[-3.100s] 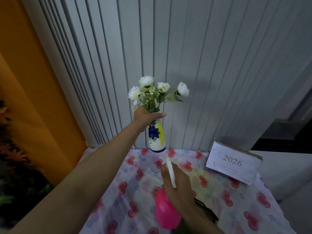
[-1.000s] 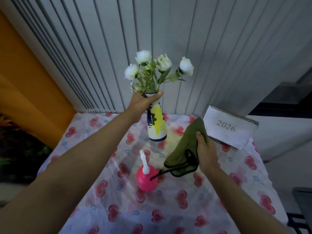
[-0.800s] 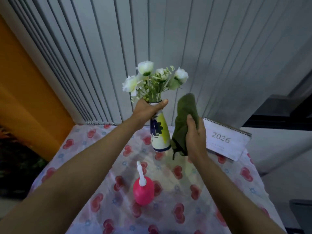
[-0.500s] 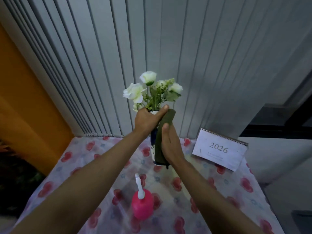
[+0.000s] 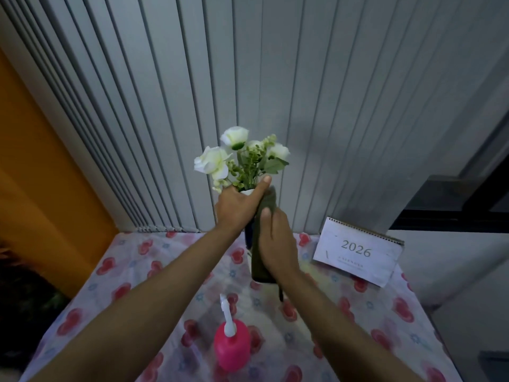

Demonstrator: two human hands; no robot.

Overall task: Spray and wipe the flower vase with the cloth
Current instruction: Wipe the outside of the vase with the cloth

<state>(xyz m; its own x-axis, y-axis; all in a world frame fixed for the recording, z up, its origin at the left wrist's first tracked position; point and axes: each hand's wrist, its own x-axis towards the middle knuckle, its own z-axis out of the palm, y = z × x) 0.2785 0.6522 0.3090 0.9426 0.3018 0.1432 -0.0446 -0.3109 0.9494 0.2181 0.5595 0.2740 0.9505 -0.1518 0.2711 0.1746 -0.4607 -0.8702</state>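
Wiping step – the left hand (image 5: pixel 234 209) grips the flower vase (image 5: pixel 249 233) by its neck above the far worktop (image 5: pixel 154 274), the right hand (image 5: pixel 276 244) presses the green cloth (image 5: pixel 259 260) flat against it – next, probably rubbing down its side

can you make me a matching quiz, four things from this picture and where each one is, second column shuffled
Things:
1. cloth
2. spray bottle
3. calendar
4. flowers

Places:
A. standing on the table, nearest the camera
B. sticking out of the vase top
C. pressed on the vase under the right hand
D. propped on the table's far right

Pairs: 1-C, 2-A, 3-D, 4-B
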